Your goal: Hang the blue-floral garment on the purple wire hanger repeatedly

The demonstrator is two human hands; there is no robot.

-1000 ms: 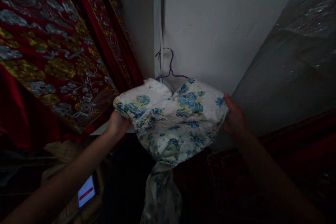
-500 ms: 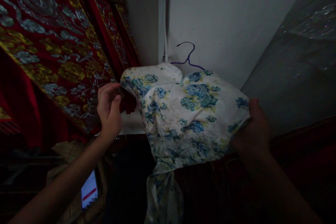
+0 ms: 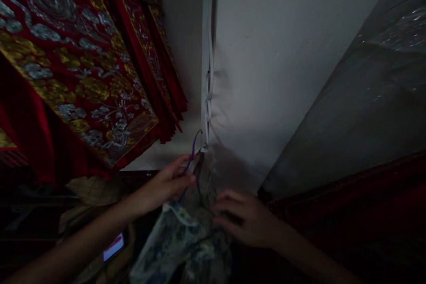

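Observation:
A white dress with blue flowers (image 3: 186, 239) on a purple wire hanger (image 3: 195, 144) hangs low in front of me, turned edge-on and in shadow. My left hand (image 3: 168, 184) pinches the hanger and the top of the dress just below the hook. My right hand (image 3: 244, 219) lies against the right side of the dress with its fingers spread and slightly curled, touching the cloth. The picture is dark and a little blurred.
Red hangings embroidered in gold and silver (image 3: 76, 62) fill the upper left. A white cord (image 3: 209, 75) runs down the white wall. A grey plastic-covered surface (image 3: 359, 97) slopes at the right. A lit phone screen (image 3: 113, 246) glows below my left arm, by dark red furniture (image 3: 349, 213).
The dress, held spread wide by both hands at chest height, has dropped lower and turned sideways. My left hand moved to the hanger's neck; my right hand let go of the edge and rests on the cloth.

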